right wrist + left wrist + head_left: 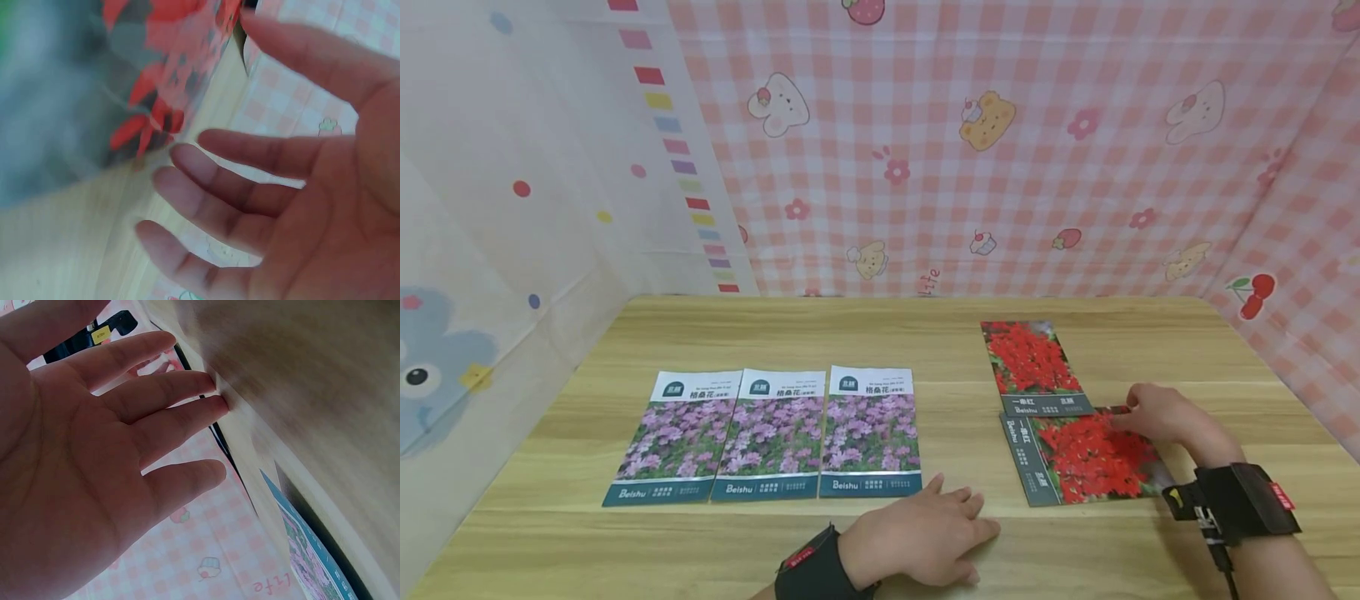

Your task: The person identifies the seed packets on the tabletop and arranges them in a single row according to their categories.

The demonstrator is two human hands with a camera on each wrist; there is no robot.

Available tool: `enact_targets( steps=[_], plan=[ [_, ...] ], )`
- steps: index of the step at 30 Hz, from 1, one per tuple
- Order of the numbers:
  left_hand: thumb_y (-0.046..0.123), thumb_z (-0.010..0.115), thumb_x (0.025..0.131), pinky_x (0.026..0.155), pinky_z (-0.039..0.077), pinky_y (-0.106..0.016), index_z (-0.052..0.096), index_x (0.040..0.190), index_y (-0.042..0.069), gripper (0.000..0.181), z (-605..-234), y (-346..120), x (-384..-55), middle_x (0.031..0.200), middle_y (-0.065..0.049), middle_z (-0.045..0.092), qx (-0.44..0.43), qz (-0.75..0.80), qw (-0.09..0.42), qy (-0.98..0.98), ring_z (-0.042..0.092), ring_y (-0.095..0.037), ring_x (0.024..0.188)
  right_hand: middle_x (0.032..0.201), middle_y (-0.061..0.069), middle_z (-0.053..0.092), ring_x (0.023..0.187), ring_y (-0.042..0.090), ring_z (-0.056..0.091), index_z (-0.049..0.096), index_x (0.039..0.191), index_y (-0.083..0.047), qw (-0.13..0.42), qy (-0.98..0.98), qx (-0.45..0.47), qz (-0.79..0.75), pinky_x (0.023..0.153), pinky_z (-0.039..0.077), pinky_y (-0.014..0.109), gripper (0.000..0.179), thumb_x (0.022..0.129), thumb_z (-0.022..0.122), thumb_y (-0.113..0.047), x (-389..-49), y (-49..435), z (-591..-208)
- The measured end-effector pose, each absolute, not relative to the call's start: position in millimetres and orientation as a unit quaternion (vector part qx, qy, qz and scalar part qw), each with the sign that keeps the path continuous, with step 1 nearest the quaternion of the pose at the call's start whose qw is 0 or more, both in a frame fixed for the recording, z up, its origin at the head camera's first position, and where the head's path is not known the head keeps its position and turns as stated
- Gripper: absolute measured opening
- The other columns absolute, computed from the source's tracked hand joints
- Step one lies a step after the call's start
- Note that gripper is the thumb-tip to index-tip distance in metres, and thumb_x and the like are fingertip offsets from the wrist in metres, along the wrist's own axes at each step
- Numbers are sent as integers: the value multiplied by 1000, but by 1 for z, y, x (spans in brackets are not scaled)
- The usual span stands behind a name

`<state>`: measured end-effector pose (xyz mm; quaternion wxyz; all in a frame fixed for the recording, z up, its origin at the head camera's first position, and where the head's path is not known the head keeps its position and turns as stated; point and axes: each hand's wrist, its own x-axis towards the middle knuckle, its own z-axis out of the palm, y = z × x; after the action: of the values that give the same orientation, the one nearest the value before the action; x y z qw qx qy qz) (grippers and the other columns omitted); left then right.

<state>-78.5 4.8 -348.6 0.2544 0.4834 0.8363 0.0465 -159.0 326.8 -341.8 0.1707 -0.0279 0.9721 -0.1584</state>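
My right hand [1172, 421] is at the far right end of a red-flower seed packet [1093, 458] turned on its side, its thumb over the upper edge. In the right wrist view, the fingers [244, 162] extend loosely beside the packet's blurred corner [156, 119]. Another red-flower packet [1033, 362] lies just behind, its dark bottom strip meeting the sideways packet. My left hand [925, 533] is spread low over the table, holding nothing, fingertips by the lower corner of the nearest purple-flower packet [871, 433]. The left wrist view shows the bare palm [81, 469].
Two more purple-flower packets [771, 437] [677, 437] continue the row leftward on the wood-grain table [820, 333]. A pink checked cloth [940, 192] hangs behind, and a white printed cloth [550, 150] at left. Both wrists wear black straps [1247, 500], the right one with a cable.
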Motion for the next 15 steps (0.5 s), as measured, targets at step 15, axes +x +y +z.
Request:
enact_targets(
  steps=[15],
  plan=[
    [38, 56, 85, 108, 26, -44, 43, 133, 22, 52, -351, 5, -79, 142, -3, 37, 480, 56, 260, 836, 26, -16, 130, 68, 6, 47, 60, 19, 43, 52, 76, 4, 125, 968, -20, -215, 50, 38, 31, 31, 78, 65, -25, -170, 292, -341]
  ],
)
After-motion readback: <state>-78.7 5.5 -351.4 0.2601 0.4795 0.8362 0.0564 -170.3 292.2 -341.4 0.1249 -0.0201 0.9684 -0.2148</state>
